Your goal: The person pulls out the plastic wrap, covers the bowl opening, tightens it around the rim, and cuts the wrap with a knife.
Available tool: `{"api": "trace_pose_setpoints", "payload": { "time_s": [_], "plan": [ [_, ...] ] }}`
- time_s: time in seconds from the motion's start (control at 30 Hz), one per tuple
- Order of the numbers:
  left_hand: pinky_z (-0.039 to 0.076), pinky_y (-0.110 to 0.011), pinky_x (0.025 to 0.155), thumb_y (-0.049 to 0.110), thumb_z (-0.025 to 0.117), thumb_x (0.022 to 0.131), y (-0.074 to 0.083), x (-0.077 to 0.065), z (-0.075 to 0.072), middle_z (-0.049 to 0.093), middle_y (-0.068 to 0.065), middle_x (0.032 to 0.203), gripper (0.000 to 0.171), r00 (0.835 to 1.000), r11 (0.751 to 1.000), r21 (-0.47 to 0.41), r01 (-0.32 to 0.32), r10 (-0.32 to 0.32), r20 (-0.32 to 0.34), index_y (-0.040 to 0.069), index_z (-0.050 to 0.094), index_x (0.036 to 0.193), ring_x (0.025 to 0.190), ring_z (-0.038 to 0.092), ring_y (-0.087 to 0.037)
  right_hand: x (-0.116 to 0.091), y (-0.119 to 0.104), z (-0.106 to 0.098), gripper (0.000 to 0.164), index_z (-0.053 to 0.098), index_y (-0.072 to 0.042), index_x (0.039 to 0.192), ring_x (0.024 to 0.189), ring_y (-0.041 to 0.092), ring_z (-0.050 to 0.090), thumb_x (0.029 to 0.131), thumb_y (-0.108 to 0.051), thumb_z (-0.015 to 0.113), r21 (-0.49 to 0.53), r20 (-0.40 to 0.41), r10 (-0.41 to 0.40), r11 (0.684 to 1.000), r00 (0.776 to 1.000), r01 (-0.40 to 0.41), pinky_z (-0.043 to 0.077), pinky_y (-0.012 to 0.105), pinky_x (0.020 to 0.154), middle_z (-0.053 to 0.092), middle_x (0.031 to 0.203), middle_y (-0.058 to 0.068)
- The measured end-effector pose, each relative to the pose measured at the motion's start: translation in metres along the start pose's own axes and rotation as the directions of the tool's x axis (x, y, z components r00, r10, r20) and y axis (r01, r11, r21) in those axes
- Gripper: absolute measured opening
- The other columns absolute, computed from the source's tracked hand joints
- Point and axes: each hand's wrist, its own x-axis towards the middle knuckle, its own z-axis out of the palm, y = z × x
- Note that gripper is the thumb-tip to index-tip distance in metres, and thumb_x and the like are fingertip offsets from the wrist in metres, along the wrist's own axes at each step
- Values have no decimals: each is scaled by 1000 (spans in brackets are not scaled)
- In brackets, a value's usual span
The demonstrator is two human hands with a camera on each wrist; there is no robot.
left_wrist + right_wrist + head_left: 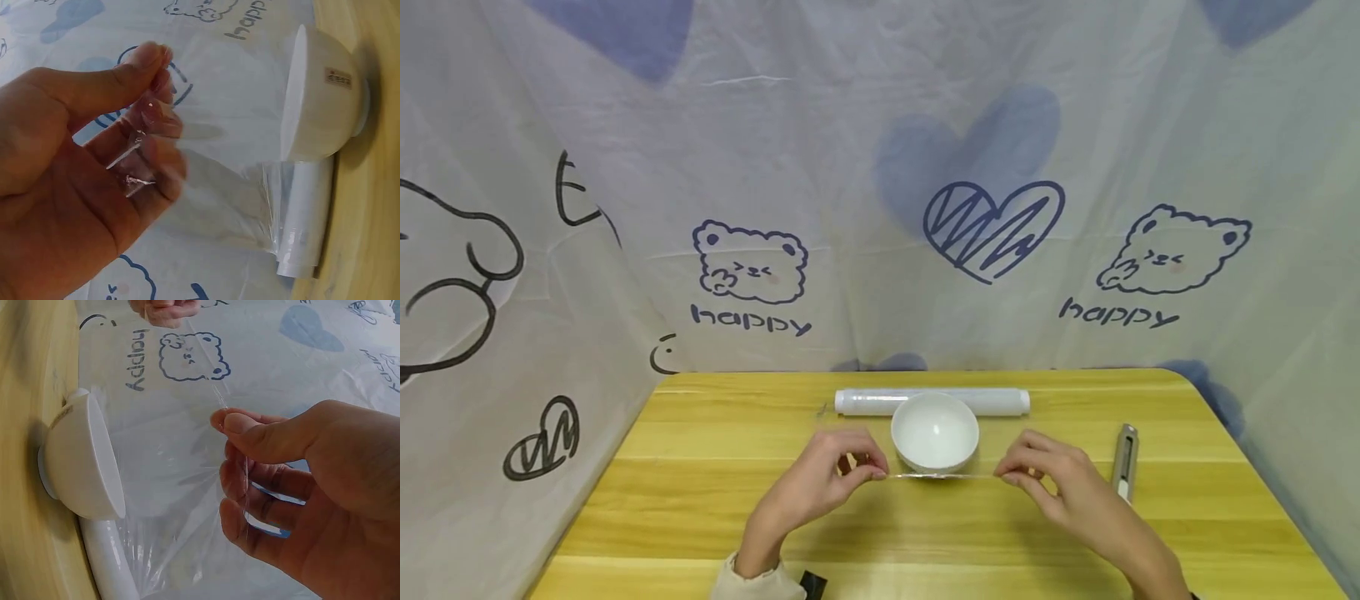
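Both hands pinch the front edge of a sheet of clear cling film [169, 531]. In the head view, my left hand [823, 475] holds one end of that edge and my right hand [1063, 483] the other, with a thin taut line between them. The film runs back from the fingers to the white cling film roll [1000, 402]. A white bowl [935, 432] stands upright between the hands, in front of the roll. Both wrist views show the film spread above the bowl's rim. Thumb and index finger grip the edge in each hand, the other fingers loosely bent.
On the right of the wooden table [715, 492] lies a grey utility knife [1125, 457], beyond the right hand. A printed cloth [850, 167] hangs behind the table and along its sides. A small black object [813, 583] shows by the left sleeve.
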Motion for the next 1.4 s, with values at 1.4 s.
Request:
{"api": "trace_pose_setpoints", "payload": {
  "time_s": [1.4],
  "plan": [
    [55,-21,71,-3,79,84,-39,1,66,70,5,81,15,979,936,318,152,-188,85,11,80,80,76,63,-6,-14,50,62,14,80,-12,85,77,8,64,89,1,75,-144,282,222,972,933,-188,57,27,68,68,84,-6]
  ]
}}
